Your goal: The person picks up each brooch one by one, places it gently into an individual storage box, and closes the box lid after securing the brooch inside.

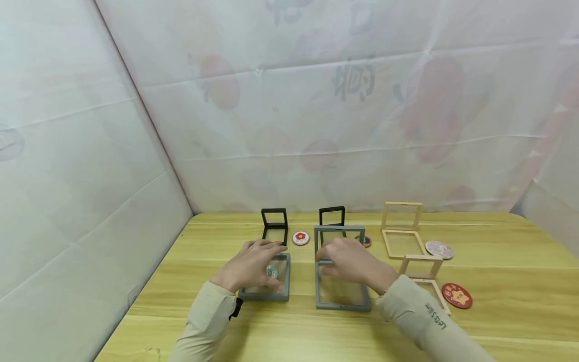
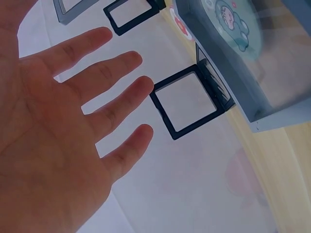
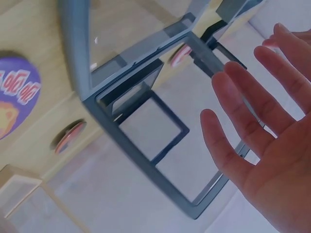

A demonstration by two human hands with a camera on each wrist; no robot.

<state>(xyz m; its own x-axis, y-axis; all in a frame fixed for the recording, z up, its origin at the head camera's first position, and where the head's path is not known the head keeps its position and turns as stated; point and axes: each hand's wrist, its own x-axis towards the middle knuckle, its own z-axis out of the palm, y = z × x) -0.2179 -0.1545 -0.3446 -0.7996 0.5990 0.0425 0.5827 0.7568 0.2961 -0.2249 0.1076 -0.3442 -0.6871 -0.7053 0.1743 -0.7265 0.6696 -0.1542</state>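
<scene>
A grey square display frame (image 1: 264,296) lies flat at centre left, with a pale teal round badge (image 2: 238,24) inside its clear panel. Over this frame hovers my left hand (image 1: 253,264), fingers spread and holding nothing; whether a fingertip touches it I cannot tell. To the right stands a second grey frame (image 1: 343,305), unfolded, its lid upright at the back. My right hand (image 1: 348,259) is in front of that lid with empty, loosely extended fingers (image 3: 243,111). Contact with the lid cannot be told. A purple round badge (image 3: 17,97) appears in the right wrist view.
Two small black frames (image 1: 275,227) (image 1: 332,209) stand unfolded at the back, near a white badge with a red flower (image 1: 300,238). Two light wooden frames (image 1: 402,232) (image 1: 422,258) stand unfolded at right, beside a lilac badge (image 1: 439,249) and a red star badge (image 1: 457,295).
</scene>
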